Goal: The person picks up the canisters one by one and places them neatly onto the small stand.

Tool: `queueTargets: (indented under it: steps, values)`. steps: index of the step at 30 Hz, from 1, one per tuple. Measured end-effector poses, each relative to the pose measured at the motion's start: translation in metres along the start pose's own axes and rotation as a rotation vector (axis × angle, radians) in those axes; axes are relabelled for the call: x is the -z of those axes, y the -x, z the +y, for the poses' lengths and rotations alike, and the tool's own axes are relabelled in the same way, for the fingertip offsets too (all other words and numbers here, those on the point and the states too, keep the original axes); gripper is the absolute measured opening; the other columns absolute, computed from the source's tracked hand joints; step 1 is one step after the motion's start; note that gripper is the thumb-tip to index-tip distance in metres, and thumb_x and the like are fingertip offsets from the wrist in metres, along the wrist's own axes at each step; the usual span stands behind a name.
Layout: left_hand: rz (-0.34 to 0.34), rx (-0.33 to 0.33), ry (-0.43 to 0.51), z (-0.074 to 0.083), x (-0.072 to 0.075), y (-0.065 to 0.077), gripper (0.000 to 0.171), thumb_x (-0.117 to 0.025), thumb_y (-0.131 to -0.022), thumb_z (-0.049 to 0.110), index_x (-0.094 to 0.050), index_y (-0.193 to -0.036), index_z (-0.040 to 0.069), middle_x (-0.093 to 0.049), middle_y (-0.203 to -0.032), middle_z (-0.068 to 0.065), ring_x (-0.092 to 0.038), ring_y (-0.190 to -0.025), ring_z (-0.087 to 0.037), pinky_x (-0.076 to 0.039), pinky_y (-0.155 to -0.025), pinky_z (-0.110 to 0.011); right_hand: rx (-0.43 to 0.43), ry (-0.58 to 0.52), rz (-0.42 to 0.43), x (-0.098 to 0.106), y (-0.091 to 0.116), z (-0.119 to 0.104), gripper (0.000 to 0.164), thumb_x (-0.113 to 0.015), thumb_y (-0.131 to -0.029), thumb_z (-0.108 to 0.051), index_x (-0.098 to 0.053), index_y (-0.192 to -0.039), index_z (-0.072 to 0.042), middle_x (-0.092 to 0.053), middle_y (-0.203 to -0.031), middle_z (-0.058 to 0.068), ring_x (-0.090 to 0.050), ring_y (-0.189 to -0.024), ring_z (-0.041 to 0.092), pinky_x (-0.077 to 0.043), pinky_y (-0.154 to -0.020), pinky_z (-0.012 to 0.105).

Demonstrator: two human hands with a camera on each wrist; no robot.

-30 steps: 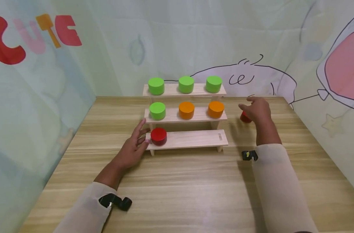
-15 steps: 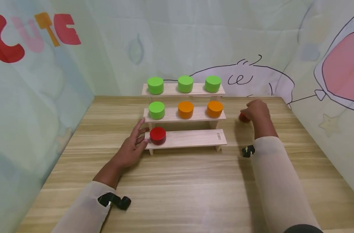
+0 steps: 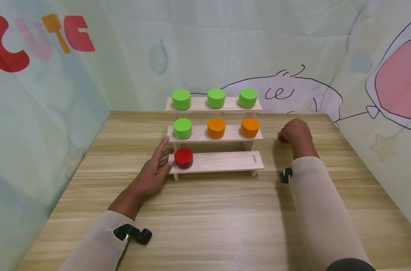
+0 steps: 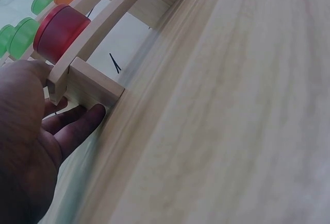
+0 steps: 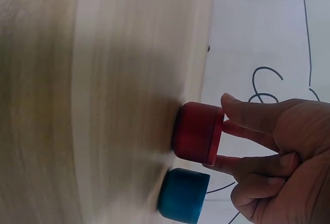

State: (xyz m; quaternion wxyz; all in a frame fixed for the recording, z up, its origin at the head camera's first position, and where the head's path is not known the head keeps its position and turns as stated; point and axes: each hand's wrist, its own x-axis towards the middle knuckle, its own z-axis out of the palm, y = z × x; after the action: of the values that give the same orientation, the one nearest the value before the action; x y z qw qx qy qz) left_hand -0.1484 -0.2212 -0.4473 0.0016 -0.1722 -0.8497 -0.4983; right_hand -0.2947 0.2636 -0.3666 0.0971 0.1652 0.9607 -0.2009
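My left hand (image 3: 153,173) rests at the left end of a three-tier wooden display stand (image 3: 227,162). Its thumb lies by the lowest shelf board, while the relaxed fingers reach past that board's leg (image 4: 95,82). Beside the thumb, a red lidded tin (image 3: 183,158) sits on this shelf. To the right of the stand, my right hand (image 3: 296,134) pinches the lid rim of another red tin (image 5: 197,132) standing on the table. A teal tin (image 5: 183,195) stands close to it in the right wrist view; the head view does not show it.
The middle shelf bears a green tin (image 3: 182,128) and two orange tins (image 3: 216,128). Three green tins, including the middle one (image 3: 216,98), line the top shelf. Behind the wood-grain table (image 3: 205,222) hangs a printed cloth backdrop (image 3: 205,45).
My right hand has come down over the red tin on the table, its fingers closing on it. My left hand has stayed at the stand.
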Motion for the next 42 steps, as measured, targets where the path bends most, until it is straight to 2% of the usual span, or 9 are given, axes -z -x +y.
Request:
queueTargets:
  steps: [3,10,15,22,27,33,38,42]
  values:
    - [-0.001,0.0,0.003,0.0,-0.001,0.0,0.085,-0.056,-0.114,0.011,-0.004,-0.178,0.032,-0.042,-0.171,-0.029,-0.055,-0.148,-0.052,-0.049,-0.117,-0.061,-0.026,-0.008,0.007,-0.001,0.0,0.001,0.04,-0.081,-0.094,-0.034,-0.076,-0.117,-0.002,-0.064,-0.12,0.022,-0.059,-0.102,0.035,-0.054,-0.085,0.046]
    - [-0.001,-0.001,-0.004,0.001,0.0,0.0,0.084,-0.055,-0.114,0.011,-0.004,-0.178,0.031,-0.042,-0.17,-0.029,-0.055,-0.147,-0.052,-0.049,-0.118,-0.062,-0.028,-0.007,0.0,-0.003,-0.002,0.003,0.051,-0.084,-0.094,-0.035,-0.072,-0.126,0.004,-0.062,-0.127,0.027,-0.058,-0.106,0.038,-0.056,-0.091,0.048]
    - [-0.002,0.006,-0.007,0.0,0.0,0.0,0.085,-0.055,-0.114,0.012,-0.003,-0.177,0.033,-0.041,-0.171,-0.029,-0.055,-0.148,-0.052,-0.049,-0.118,-0.062,-0.007,-0.003,0.015,-0.005,-0.002,0.005,0.047,-0.083,-0.096,-0.034,-0.074,-0.127,0.0,-0.063,-0.129,0.027,-0.058,-0.107,0.038,-0.057,-0.095,0.051]
    - [-0.005,-0.007,-0.004,-0.001,0.0,-0.001,0.084,-0.055,-0.114,0.011,-0.004,-0.178,0.031,-0.042,-0.171,-0.029,-0.056,-0.148,-0.052,-0.049,-0.118,-0.062,0.047,-0.001,0.035,-0.007,-0.002,0.01,0.041,-0.08,-0.097,-0.034,-0.077,-0.127,-0.006,-0.065,-0.12,0.023,-0.058,-0.102,0.036,-0.057,-0.091,0.05]
    - [-0.005,0.011,-0.011,0.001,0.0,0.0,0.085,-0.056,-0.114,0.012,-0.003,-0.177,0.034,-0.041,-0.172,-0.028,-0.055,-0.148,-0.052,-0.048,-0.118,-0.061,0.082,-0.001,0.034,-0.008,-0.002,0.012,0.046,-0.078,-0.099,-0.034,-0.075,-0.138,-0.01,-0.068,-0.128,0.023,-0.059,-0.106,0.036,-0.056,-0.094,0.051]
    - [-0.008,0.019,-0.015,0.002,0.0,0.002,0.085,-0.055,-0.114,0.012,-0.002,-0.177,0.033,-0.041,-0.172,-0.028,-0.054,-0.149,-0.052,-0.048,-0.119,-0.061,0.112,-0.008,0.031,-0.01,-0.002,0.013,0.049,-0.072,-0.104,-0.032,-0.069,-0.147,-0.008,-0.066,-0.14,0.027,-0.058,-0.112,0.039,-0.055,-0.098,0.054]
    - [-0.006,0.016,-0.015,0.003,0.0,0.001,0.085,-0.055,-0.114,0.012,-0.003,-0.177,0.033,-0.041,-0.172,-0.028,-0.054,-0.149,-0.052,-0.048,-0.119,-0.061,0.159,-0.009,0.093,-0.008,0.003,0.011,0.048,-0.061,-0.109,-0.032,-0.066,-0.15,-0.009,-0.066,-0.141,0.027,-0.058,-0.109,0.04,-0.054,-0.091,0.051]
    - [-0.008,0.021,-0.02,0.003,0.0,0.0,0.085,-0.055,-0.114,0.012,-0.002,-0.177,0.034,-0.04,-0.172,-0.027,-0.054,-0.15,-0.051,-0.048,-0.119,-0.061,0.192,-0.014,0.165,-0.007,0.006,0.009,0.046,-0.053,-0.111,-0.034,-0.07,-0.145,-0.009,-0.069,-0.136,0.024,-0.058,-0.106,0.04,-0.054,-0.086,0.051]
